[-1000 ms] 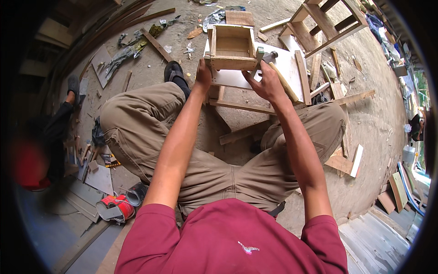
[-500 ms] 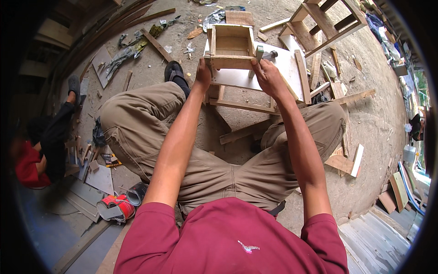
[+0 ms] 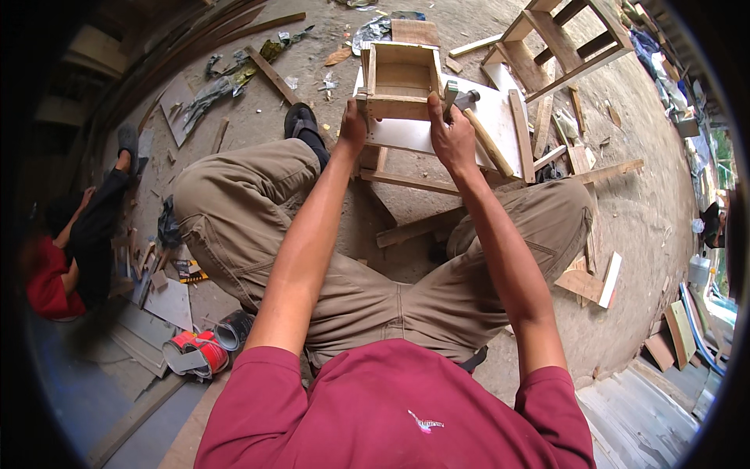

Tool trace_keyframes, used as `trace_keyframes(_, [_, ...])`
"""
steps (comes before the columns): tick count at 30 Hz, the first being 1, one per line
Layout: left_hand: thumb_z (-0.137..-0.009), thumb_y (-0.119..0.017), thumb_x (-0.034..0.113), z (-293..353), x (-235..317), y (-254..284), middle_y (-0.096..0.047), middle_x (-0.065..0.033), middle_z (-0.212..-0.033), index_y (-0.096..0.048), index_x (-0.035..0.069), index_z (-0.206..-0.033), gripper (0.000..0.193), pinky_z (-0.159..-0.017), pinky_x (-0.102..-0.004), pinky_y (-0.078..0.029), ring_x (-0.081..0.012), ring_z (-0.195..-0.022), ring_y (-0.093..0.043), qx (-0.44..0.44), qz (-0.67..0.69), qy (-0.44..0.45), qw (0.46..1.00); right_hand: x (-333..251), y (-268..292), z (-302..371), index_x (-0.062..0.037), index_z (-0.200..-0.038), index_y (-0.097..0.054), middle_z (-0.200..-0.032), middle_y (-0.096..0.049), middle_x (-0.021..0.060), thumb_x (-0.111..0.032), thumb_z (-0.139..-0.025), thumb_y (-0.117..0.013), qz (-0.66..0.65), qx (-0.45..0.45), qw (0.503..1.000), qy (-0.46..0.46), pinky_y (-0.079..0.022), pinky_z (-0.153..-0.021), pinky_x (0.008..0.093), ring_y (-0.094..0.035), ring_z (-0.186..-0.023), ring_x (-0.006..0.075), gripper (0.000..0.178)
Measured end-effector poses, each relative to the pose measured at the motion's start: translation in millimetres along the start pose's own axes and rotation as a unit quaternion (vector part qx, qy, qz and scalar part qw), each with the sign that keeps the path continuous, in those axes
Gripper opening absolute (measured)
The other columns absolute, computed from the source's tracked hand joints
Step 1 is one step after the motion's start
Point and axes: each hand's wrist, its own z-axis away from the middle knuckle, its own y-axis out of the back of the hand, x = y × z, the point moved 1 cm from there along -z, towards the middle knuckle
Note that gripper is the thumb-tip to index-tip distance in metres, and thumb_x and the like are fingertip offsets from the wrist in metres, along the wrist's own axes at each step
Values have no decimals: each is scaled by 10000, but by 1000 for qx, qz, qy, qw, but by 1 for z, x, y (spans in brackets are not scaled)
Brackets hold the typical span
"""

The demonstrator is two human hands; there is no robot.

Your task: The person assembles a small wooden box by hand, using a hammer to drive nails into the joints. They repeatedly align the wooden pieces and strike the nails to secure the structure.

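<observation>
A small open wooden box [image 3: 393,107] is held between my two hands over a white-topped wooden frame [image 3: 404,137]. My left hand [image 3: 354,127] grips the box's near left corner, its fingers partly hidden behind the side. At the near right corner, my right hand [image 3: 453,139] presses its thumb up against the wall while the other fingers curl round the side. A greenish block [image 3: 450,94] stands close beside that hand. On the white top to the right lies a hammer [image 3: 488,144], its metal head near the block.
Another wooden frame [image 3: 539,62] stands at the far right. Planks [image 3: 519,133] and offcuts litter the ground. Paint cans [image 3: 195,353] sit at lower left, beside my leg. At far left is another person in a red top [image 3: 51,281]. A loose beam [image 3: 418,226] lies between my legs.
The box has shifted slightly right with both hands. My right hand has turned, its thumb now upright on the box's corner, and more of the hammer's handle shows.
</observation>
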Motion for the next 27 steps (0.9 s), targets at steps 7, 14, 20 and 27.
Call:
trace_keyframes(7, [-1057,-191,441,-7,-14,-3,-658,-78,-861,-615,52,-933,589,-739,-345,-471,-201,-766,-598,-21,22,14,999,14,-16,-2,42,-1056,-636,-942,-637,276,-700,-914,-451,-25,85,996,-30,-479,-855,467,-636,-930,410,778])
trace_keyframes(14, [-934,-471,211,5,11,-5,-587,-184,-909,-570,-35,-993,272,-824,-410,-447,-331,-853,-559,210,-312,-212,902,14,-19,-8,57,-1110,-598,-1018,-613,287,-692,-919,-441,4,83,996,-30,-454,-901,499,-605,-985,438,788])
trace_keyframes(20, [-898,-509,178,3,89,-9,-570,-179,-967,-588,-6,-954,208,-905,-426,-413,-323,-1008,-524,364,-298,-257,844,21,-29,-3,49,-1100,-574,-979,-607,270,-548,-982,-443,31,86,996,22,-449,-864,526,-608,-950,433,622])
trace_keyframes(27, [-827,-588,113,13,157,-84,-653,-140,-1045,-657,47,-987,187,-1024,-405,-410,-273,-1078,-602,-186,-566,-399,697,54,-43,5,54,-1103,-578,-945,-627,245,-441,-1009,-452,106,104,987,58,-440,-849,519,-613,-900,414,519])
